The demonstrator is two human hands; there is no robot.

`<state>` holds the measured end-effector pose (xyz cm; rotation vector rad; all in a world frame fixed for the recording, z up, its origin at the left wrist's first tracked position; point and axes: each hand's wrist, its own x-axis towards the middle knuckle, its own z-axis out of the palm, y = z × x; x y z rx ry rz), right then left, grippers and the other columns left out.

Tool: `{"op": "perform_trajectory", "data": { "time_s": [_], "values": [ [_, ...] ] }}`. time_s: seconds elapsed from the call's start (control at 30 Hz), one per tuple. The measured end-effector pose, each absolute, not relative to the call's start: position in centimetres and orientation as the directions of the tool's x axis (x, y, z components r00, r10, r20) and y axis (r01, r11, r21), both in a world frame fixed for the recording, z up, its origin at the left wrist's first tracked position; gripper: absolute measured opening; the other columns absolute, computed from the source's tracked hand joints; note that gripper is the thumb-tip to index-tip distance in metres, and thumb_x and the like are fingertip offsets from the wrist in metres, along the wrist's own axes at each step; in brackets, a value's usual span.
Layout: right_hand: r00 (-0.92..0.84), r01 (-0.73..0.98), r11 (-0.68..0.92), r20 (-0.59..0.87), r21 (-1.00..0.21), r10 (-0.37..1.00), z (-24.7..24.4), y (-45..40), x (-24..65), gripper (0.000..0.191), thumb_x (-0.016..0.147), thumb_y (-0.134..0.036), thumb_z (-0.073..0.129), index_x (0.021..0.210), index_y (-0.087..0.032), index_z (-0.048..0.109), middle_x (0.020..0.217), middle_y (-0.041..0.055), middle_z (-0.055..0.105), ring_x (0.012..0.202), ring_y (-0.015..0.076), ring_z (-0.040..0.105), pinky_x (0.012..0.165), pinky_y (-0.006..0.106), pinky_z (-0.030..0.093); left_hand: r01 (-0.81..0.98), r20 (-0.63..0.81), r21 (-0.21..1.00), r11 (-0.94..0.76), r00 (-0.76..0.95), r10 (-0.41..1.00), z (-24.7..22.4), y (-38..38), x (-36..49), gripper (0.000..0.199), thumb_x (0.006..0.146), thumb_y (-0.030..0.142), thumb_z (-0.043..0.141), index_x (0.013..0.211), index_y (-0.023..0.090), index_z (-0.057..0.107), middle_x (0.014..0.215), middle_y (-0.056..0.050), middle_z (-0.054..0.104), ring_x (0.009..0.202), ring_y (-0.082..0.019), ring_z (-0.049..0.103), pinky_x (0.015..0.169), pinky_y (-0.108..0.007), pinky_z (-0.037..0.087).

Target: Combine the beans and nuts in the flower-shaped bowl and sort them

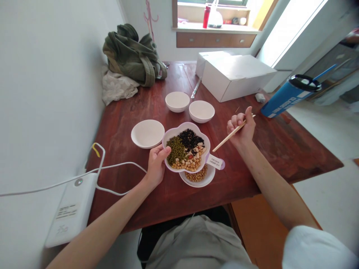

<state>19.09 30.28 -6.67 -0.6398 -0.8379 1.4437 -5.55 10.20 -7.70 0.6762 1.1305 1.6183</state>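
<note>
My left hand (pixel 157 164) grips the left rim of a flower-shaped tray (pixel 206 140), its thumb over the edge. In the tray lie green mung beans (pixel 175 149), black seeds (pixel 191 139), and a mix of yellow beans and pale nuts (pixel 193 160). The tray is held over a white bowl (pixel 209 179) of yellow beans (pixel 196 175), partly covering it. A labelled tab (pixel 215 161) sticks out on the tray's right. My right hand (pixel 241 127) is closed around wooden chopsticks (pixel 228 139), their tips pointing toward the tray but apart from it.
Three more white bowls stand beyond the tray: left (pixel 147 133), back (pixel 177 101) and right (pixel 202 111). A white box (pixel 235 74), a blue tumbler (pixel 288 97) and a green bag (pixel 131 56) sit farther out. A white power bank (pixel 73 209) with cable lies at left.
</note>
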Motion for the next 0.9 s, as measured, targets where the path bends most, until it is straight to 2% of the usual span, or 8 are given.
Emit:
{"op": "perform_trajectory", "data": {
  "time_s": [0.23, 0.37, 0.47, 0.53, 0.63, 0.73, 0.9],
  "values": [
    [-0.155, -0.641, -0.076, 0.032, -0.764, 0.987, -6.4, 30.3, 19.7, 0.088, 0.086, -0.078, 0.082, 0.044, -0.020, 0.032, 0.037, -0.0063, 0.032, 0.030, 0.0051, 0.034, 0.028, 0.018, 0.028, -0.431, -0.103, 0.900, -0.069, -0.363, 0.926, -7.5, 10.1, -5.5, 0.038, 0.075, 0.052, 0.091, 0.089, 0.018, 0.079, 0.090, -0.007, 0.085, 0.093, -0.032, 0.082, 0.078, -0.038, 0.066],
    [-0.297, -0.665, -0.123, 0.110, -0.737, 0.948, -6.3, 30.3, 20.5, 0.092, 0.089, -0.074, 0.082, 0.044, -0.020, 0.022, 0.039, -0.0060, 0.027, 0.032, 0.0055, 0.029, 0.029, 0.018, 0.027, -0.448, -0.078, 0.888, -0.106, -0.372, 0.925, -7.7, 10.1, -5.5, 0.038, 0.077, 0.047, 0.091, 0.098, 0.018, 0.079, 0.099, -0.008, 0.086, 0.098, -0.031, 0.082, 0.079, -0.036, 0.066],
    [-0.428, -0.651, -0.165, 0.178, -0.741, 0.886, -5.8, 30.2, 21.0, 0.091, 0.097, -0.065, 0.078, 0.046, -0.020, 0.018, 0.041, -0.0047, 0.026, 0.034, 0.0064, 0.028, 0.030, 0.019, 0.026, -0.459, -0.064, 0.879, -0.133, -0.389, 0.919, -7.8, 10.2, -5.8, 0.042, 0.076, 0.044, 0.091, 0.107, 0.019, 0.079, 0.104, -0.007, 0.085, 0.091, -0.027, 0.082, 0.073, -0.033, 0.067],
    [-0.522, -0.604, -0.213, 0.179, -0.768, 0.834, -5.4, 30.1, 21.4, 0.086, 0.102, -0.061, 0.072, 0.048, -0.020, 0.019, 0.044, -0.0047, 0.026, 0.034, 0.0064, 0.029, 0.031, 0.019, 0.025, -0.464, -0.058, 0.874, -0.146, -0.399, 0.915, -7.8, 10.3, -5.9, 0.044, 0.076, 0.043, 0.091, 0.112, 0.020, 0.078, 0.100, -0.004, 0.084, 0.081, -0.023, 0.079, 0.067, -0.031, 0.067],
    [-0.700, -0.363, -0.276, 0.065, -0.890, 0.711, -4.7, 29.9, 22.4, 0.075, 0.105, -0.063, 0.067, 0.053, -0.021, 0.032, 0.047, -0.0072, 0.029, 0.032, 0.0054, 0.026, 0.029, 0.021, 0.015, -0.466, -0.034, 0.865, -0.186, -0.424, 0.905, -7.6, 10.5, -6.1, 0.040, 0.077, 0.039, 0.091, 0.110, 0.021, 0.077, 0.092, 0.000, 0.081, 0.069, -0.018, 0.075, 0.060, -0.028, 0.066],
    [-0.789, 0.000, -0.198, -0.122, -0.980, 0.602, -4.0, 29.3, 23.2, 0.066, 0.100, -0.067, 0.072, 0.060, -0.021, 0.047, 0.051, -0.0092, 0.033, 0.034, 0.0039, 0.023, 0.031, 0.021, 0.009, -0.476, -0.019, 0.849, -0.229, -0.461, 0.887, -7.4, 10.7, -6.1, 0.031, 0.075, 0.036, 0.093, 0.095, 0.020, 0.076, 0.086, 0.003, 0.078, 0.065, -0.013, 0.072, 0.058, -0.025, 0.067],
    [-0.783, 0.364, 0.091, -0.251, -0.927, 0.569, -3.4, 26.9, 22.4, 0.065, 0.097, -0.079, 0.067, 0.073, -0.019, 0.059, 0.054, -0.0084, 0.038, 0.044, 0.0063, 0.032, 0.040, 0.023, 0.019, -0.499, -0.036, 0.830, -0.250, -0.494, 0.869, -7.4, 11.1, -6.2, 0.032, 0.070, 0.034, 0.095, 0.078, 0.019, 0.068, 0.081, 0.005, 0.076, 0.060, -0.011, 0.070, 0.057, -0.024, 0.067]
  ]
}}
